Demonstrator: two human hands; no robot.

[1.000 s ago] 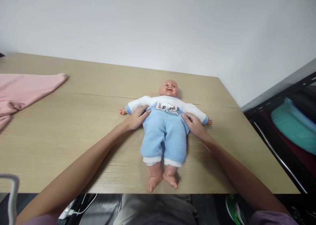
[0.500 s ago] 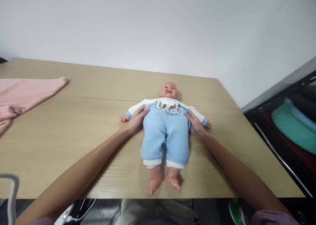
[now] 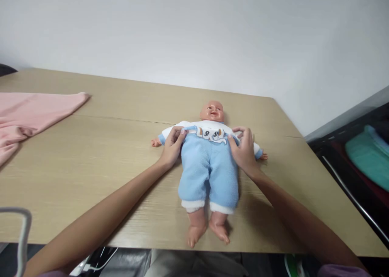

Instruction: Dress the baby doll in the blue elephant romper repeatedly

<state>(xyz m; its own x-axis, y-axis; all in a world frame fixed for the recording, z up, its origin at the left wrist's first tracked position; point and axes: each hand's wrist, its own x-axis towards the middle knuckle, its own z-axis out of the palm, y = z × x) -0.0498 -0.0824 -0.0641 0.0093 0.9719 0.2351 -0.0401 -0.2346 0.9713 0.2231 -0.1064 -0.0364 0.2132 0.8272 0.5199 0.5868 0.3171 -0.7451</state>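
Note:
A baby doll (image 3: 212,111) lies on its back on the table, head toward the wall and bare feet toward me. Its fuzzy outfit (image 3: 209,163) has light blue legs, a white top and an elephant patch (image 3: 211,134) across the chest. My left hand (image 3: 174,146) pinches the blue edge of the outfit at the doll's side, left of the patch. On the opposite side my right hand (image 3: 244,149) is closed on the matching edge, thumb in front and fingers raised behind. The doll's arms stretch outward beyond both hands.
Pink cloth (image 3: 39,113) lies on the left of the wooden table (image 3: 91,163). A pale curved tube (image 3: 22,236) rises at the lower left. Beside the table's right edge is a black rack (image 3: 328,155) with teal fabric (image 3: 369,159). A white cable (image 3: 103,265) hangs below.
My hands have gone from resting flat along the doll's sides to pinching the outfit's edges near the patch. My right hand has lifted slightly. The view has shifted a little.

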